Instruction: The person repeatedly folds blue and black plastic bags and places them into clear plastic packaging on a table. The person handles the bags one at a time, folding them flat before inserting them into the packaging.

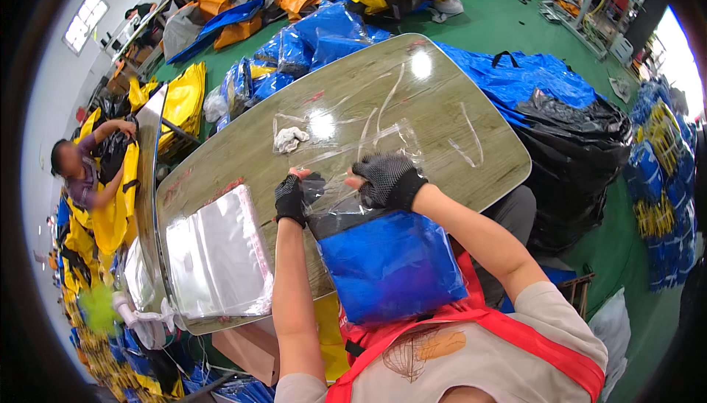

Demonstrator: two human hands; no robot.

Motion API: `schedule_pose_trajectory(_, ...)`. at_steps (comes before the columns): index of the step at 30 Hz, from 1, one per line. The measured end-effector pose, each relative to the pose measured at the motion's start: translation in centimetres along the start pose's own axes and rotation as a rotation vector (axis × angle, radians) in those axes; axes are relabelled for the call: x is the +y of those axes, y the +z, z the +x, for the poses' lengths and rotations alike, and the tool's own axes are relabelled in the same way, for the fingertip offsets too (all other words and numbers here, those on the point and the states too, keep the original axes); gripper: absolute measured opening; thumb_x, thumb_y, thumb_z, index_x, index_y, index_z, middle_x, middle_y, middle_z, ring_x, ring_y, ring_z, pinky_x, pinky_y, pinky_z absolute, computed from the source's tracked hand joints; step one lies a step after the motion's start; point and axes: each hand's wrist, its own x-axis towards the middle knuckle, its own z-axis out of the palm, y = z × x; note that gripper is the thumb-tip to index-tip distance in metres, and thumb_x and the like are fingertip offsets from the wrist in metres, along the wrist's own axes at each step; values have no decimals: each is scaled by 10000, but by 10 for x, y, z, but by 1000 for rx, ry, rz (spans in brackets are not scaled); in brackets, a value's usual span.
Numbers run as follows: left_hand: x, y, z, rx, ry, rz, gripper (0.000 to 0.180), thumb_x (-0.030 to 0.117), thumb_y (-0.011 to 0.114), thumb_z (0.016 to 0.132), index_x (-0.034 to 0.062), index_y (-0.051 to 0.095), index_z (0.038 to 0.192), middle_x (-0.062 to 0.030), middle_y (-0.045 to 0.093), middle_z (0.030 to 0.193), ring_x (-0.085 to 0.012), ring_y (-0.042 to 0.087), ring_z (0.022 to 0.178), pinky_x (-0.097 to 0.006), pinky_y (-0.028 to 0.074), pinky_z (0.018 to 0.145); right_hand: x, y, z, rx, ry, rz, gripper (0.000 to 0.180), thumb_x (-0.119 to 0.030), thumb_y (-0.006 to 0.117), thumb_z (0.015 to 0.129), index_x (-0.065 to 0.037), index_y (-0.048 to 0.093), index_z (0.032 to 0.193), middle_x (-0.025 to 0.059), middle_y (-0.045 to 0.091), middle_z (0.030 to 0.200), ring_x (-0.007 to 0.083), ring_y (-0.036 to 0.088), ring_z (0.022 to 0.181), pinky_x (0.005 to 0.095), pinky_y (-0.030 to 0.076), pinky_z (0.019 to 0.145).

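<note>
A folded blue sheet-like item (390,267) lies inside a clear plastic bag (340,219), between my body and the table's near edge. The bag's upper flap reaches over the tabletop. At the flap's left side, my left hand (300,193) pinches the film, in a black fingerless glove. Opposite it, my right hand (389,180), in a black glove with pale dots, is closed on the flap's right side. The fingertips of my right hand are partly hidden. Beyond both hands lies a loose strip of clear film (401,141) on the table.
The wood-patterned table (442,123) carries a stack of clear bags (219,256) at left and a crumpled white wad (289,139). A large black sack (571,174) holding blue material stands at right. Another person (85,171) handles yellow material at left. Blue packs (294,49) lie behind.
</note>
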Motion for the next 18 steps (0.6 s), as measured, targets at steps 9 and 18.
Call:
schedule_pose_trajectory(9, 13, 24, -16, -148, 187, 131, 426, 352, 514, 954, -35, 622, 1096, -90, 663, 1008, -149, 622, 860, -262, 499, 766, 12, 51, 113, -34, -341, -258, 148, -235, 597, 789, -98, 645, 817, 147, 641, 875, 325, 654, 772, 437, 526, 644)
schedule_pose_trajectory(18, 14, 20, -16, -136, 60, -205, 396, 264, 561, 903, -67, 570, 1119, -212, 640, 1032, -285, 660, 862, -400, 552, 760, 133, -19, 155, 155, 25, -165, 245, -285, 521, 885, -77, 623, 964, 169, 656, 925, 307, 643, 848, 413, 521, 708)
